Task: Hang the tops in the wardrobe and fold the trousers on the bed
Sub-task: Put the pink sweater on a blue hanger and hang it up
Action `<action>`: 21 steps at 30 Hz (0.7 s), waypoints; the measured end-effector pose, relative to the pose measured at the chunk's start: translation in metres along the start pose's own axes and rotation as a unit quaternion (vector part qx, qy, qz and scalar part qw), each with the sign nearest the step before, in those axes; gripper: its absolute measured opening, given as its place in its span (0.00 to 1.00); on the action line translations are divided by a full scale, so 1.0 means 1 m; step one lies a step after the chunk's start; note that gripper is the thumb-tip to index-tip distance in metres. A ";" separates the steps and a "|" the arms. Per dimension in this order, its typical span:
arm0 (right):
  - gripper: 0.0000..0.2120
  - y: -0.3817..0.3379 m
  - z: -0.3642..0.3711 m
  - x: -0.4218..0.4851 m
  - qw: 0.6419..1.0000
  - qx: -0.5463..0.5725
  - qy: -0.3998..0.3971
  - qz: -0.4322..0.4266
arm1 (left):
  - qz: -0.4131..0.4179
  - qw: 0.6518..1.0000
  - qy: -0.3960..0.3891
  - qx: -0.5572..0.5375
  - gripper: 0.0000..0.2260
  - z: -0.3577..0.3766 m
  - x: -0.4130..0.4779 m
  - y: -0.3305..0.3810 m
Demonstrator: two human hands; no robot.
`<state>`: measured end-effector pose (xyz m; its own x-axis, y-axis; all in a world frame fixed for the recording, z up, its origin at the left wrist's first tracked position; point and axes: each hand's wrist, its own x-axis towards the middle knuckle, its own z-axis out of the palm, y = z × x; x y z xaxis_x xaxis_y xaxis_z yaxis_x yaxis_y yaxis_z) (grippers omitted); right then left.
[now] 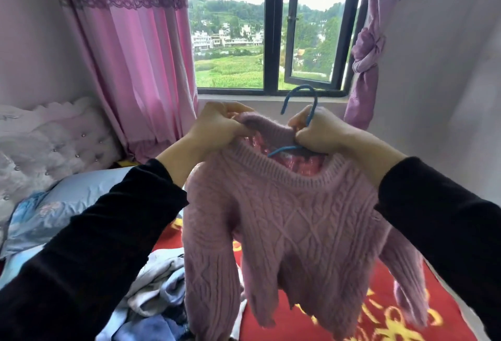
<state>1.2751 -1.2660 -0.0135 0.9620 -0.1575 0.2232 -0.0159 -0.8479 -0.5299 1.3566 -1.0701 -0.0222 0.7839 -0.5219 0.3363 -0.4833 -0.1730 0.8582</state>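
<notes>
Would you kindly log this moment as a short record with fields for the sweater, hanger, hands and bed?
garment: pink sweater, held up, not yet hung
hanger: blue hanger, hook above the collar, arm inside the neck
left: left hand grips the collar
right: right hand grips collar and hanger
bed: red bedspread; clothes pile lower left

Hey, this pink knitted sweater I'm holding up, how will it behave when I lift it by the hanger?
Likely floppy: the pink sweater hangs limp, sleeves dangling, below the left hand and right hand. Probably weighty for its size, given the thick cable knit. Its fuzzy yarn should grip the blue hanger rather than slide.
</notes>
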 end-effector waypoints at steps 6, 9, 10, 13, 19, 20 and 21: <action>0.09 0.008 -0.019 -0.002 0.999 -0.013 -0.016 0.032 | 0.023 0.984 -0.101 0.147 0.21 -0.019 -0.004 -0.018; 0.09 0.004 -0.023 -0.005 0.999 -0.034 -0.029 0.027 | -0.036 0.950 -0.154 0.268 0.24 -0.022 -0.009 -0.054; 0.10 0.000 -0.026 -0.005 0.999 -0.036 -0.025 0.026 | -0.024 0.951 -0.133 0.278 0.20 -0.019 -0.010 -0.064; 0.11 -0.008 -0.033 -0.002 0.999 0.017 0.023 0.034 | 0.085 0.976 -0.009 0.199 0.19 -0.002 -0.006 -0.058; 0.10 -0.020 -0.018 -0.009 0.997 0.039 0.054 0.040 | 0.165 0.973 0.012 0.159 0.16 0.007 0.003 0.002; 0.10 -0.018 -0.023 -0.011 0.995 0.049 0.068 0.045 | 0.143 0.977 0.001 0.159 0.17 0.000 0.001 -0.010; 0.11 -0.016 -0.028 -0.014 0.993 0.060 0.084 0.050 | 0.122 0.979 -0.014 0.163 0.19 -0.005 -0.003 -0.026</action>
<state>1.2542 -1.2639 0.0146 0.8983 -0.3280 0.2924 -0.0665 -0.7592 -0.6475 1.3689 -1.0595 -0.0438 0.6201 -0.6035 0.5012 -0.7575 -0.2943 0.5828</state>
